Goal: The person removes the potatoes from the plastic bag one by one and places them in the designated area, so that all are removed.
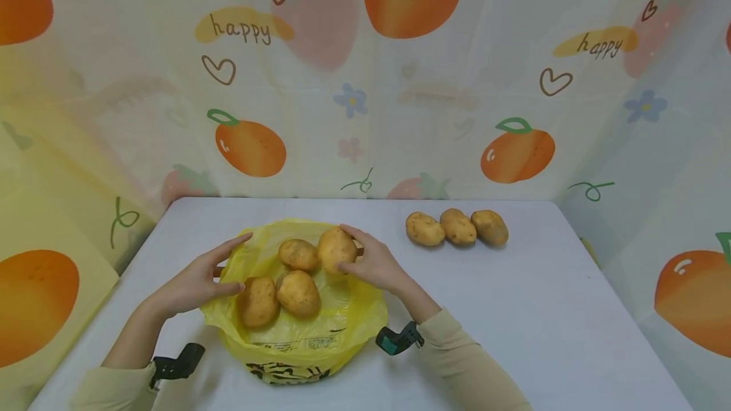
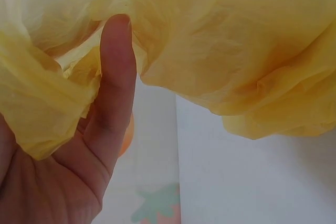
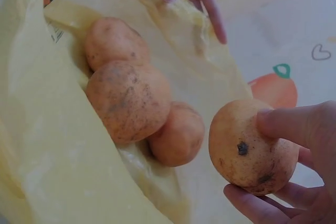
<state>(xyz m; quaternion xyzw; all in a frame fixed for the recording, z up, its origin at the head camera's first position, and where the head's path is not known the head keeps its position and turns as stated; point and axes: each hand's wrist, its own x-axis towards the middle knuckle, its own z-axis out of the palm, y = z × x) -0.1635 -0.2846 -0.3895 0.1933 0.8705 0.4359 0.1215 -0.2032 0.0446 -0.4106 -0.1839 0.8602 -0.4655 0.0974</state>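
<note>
1. Right hand: grips one potato between thumb and fingers, at the far right edge of the bag. Seen from the right wrist, thumb on top, fingers curled beneath, potato clear of the film.
2. Left hand: pinches the bag's left rim. Left wrist view confirms it: thumb pressed against gathered yellow film, holding the mouth open.
3. Bag: thin yellow plastic, lying on the table with mouth spread wide. Judged soft, limp and slippery; liable to collapse or tear under load. Best held at the rim or handles with film bunched, not by a single layer.
4. Bag contents: three potatoes resting on the lower film, touching one another.
5. Held potato: judged firm, dense, moderately heavy, with dry rough skin giving good friction. Dark spot visible on the skin. Best taken across the middle with a wrapping grip; not fragile, but prone to rolling when set down.
6. Spare potatoes: three in a row, touching, on the table to the right, well apart from the bag.
7. Surroundings: fruit-print curtain behind and beside the table.
</note>
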